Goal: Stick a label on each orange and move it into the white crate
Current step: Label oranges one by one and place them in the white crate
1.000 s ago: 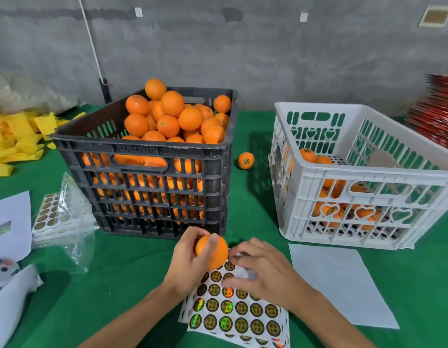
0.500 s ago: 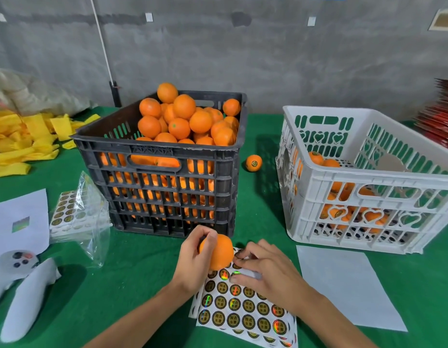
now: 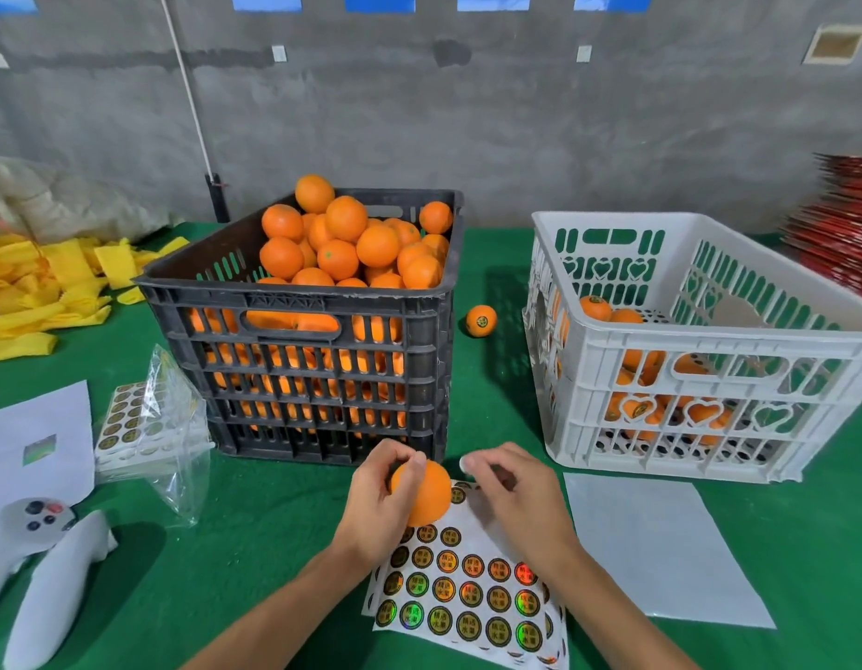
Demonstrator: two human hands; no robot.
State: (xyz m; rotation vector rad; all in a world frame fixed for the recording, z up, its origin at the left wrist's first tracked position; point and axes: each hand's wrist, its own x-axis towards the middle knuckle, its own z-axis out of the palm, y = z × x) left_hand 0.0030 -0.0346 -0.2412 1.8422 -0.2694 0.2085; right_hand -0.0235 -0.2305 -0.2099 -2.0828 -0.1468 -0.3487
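My left hand (image 3: 375,505) grips an orange (image 3: 426,495) just above the top edge of a label sheet (image 3: 467,592) of round holographic stickers on the green table. My right hand (image 3: 516,500) hovers right of the orange, fingers curled, thumb and forefinger pinched together as on a peeled label; the label itself is barely visible. A black crate (image 3: 298,302) heaped with oranges (image 3: 342,244) stands behind my hands. The white crate (image 3: 709,340) at the right holds several labelled oranges.
One labelled orange (image 3: 481,321) lies loose between the crates. White backing paper (image 3: 661,548) lies right of my hands. A plastic bag with more label sheets (image 3: 148,427), white paper and a white controller (image 3: 37,519) are at the left; yellow foam nets (image 3: 42,282) far left.
My right hand has lifted off the label sheet and come up beside the orange. My left hand keeps the orange in about the same place. The camera tilted upward.
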